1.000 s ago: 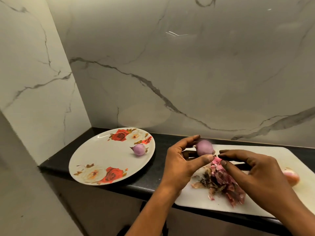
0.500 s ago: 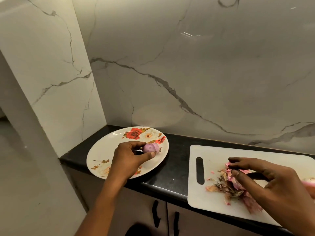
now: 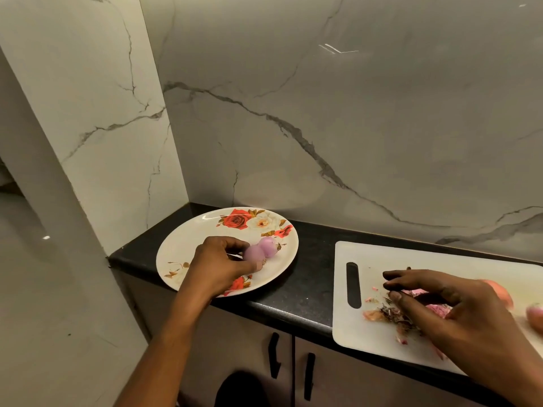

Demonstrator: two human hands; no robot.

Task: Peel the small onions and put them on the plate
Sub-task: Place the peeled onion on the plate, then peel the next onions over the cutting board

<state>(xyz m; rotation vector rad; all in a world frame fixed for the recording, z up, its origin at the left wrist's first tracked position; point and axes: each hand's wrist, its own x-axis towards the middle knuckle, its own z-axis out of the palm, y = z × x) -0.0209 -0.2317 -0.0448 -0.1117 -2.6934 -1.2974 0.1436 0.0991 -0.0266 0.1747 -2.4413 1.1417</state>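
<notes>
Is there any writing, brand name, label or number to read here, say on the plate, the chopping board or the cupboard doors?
No readable text anywhere in this view.
Plate: printed roses only, no words.
Cutting board, black countertop, marble wall, cabinet doors: no label, brand or number.
Onion held by the left hand, and second onion touching it: unmarked.
</notes>
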